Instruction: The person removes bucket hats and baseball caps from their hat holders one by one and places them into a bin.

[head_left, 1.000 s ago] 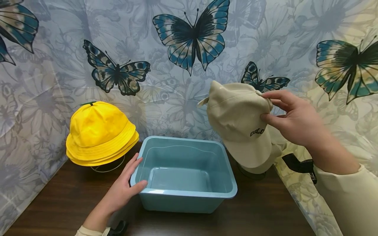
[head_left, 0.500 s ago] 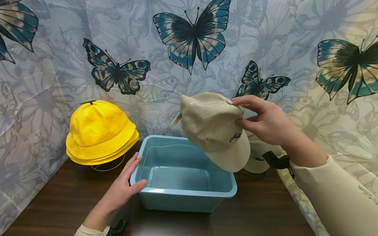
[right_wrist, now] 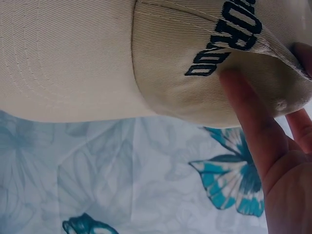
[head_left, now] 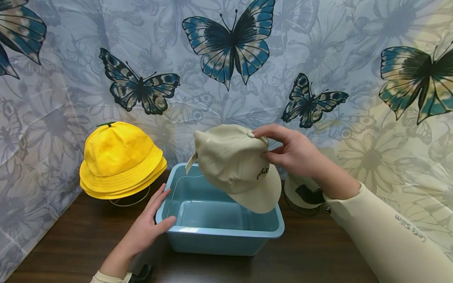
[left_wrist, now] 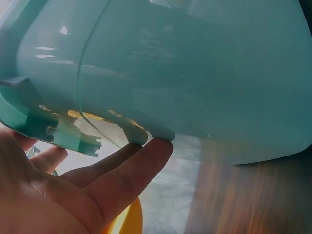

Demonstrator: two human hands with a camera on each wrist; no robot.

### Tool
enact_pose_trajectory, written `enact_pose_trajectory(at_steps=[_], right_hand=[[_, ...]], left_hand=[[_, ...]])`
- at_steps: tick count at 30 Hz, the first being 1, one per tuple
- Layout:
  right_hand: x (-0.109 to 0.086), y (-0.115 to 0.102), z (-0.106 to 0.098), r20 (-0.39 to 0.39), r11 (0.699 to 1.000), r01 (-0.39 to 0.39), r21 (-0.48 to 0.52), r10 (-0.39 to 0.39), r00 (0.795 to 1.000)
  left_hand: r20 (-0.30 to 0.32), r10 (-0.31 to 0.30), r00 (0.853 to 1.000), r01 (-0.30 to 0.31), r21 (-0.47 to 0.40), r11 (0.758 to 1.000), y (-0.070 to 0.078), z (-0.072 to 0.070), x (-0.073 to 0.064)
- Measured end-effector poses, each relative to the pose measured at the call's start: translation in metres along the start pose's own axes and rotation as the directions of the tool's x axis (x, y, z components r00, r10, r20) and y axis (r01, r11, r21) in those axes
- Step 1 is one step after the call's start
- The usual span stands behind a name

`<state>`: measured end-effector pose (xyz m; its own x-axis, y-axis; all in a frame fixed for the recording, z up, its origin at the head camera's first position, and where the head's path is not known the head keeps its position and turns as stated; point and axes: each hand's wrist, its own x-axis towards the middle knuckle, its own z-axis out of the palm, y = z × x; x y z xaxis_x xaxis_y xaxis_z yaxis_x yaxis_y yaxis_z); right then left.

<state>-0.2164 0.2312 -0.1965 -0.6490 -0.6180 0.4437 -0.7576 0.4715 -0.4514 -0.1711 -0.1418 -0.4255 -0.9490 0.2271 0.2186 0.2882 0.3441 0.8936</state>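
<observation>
A beige baseball cap [head_left: 230,157] with dark lettering hangs tilted over the light-blue plastic tub [head_left: 226,232], its brim toward the tub's right side. My right hand [head_left: 293,151] pinches the crown near the top button between thumb and fingers. In the right wrist view, the thumb presses on the cap [right_wrist: 180,92] close to its lettering. At the tub's left rim rests my left hand [head_left: 148,224], its fingers fairly straight. Seen from the left wrist, those fingertips touch the outside of the tub [left_wrist: 195,73]. The visible tub floor holds nothing.
Yellow bucket hats [head_left: 120,157] are stacked on a wire stand at the left. Another beige cap [head_left: 295,188] sits on a stand at the right, partly behind my right wrist. A butterfly-print cloth [head_left: 226,106] hangs behind the dark wooden table [head_left: 304,251].
My right hand has carried the beige cap left and down from the right stand to above the tub, uncovering another beige cap there. My left hand has stayed at the rim.
</observation>
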Motion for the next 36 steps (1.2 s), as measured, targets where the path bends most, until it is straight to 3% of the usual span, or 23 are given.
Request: enact_pose_trajectory(at_steps=[5,13,20,31,36], right_hand=[[0.003,0.003,0.010,0.037,0.999,-0.029,0.020,0.028,0.999],[0.003,0.015,0.033,0.071,1.000,0.013,0.015,-0.014,0.997],[0.005,0.023,0.051,0.132,1.000,-0.006,0.019,0.003,0.991],[0.007,0.041,0.075,0.259,1.000,-0.013,0.004,0.012,0.966],[0.015,0.046,0.084,0.326,0.999,-0.019,-0.046,0.033,0.945]], left_hand=[[0.003,-0.003,1.000,0.003,0.008,1.000,0.002,0.000,-0.001],[0.004,0.007,1.000,-0.007,0.004,1.000,0.001,0.000,-0.001],[0.003,0.010,1.000,-0.010,0.003,1.000,0.002,0.000,-0.002],[0.014,0.017,1.000,-0.017,-0.022,1.000,0.004,0.000,-0.003],[0.007,0.025,1.000,-0.025,-0.010,1.000,0.003,-0.001,-0.002]])
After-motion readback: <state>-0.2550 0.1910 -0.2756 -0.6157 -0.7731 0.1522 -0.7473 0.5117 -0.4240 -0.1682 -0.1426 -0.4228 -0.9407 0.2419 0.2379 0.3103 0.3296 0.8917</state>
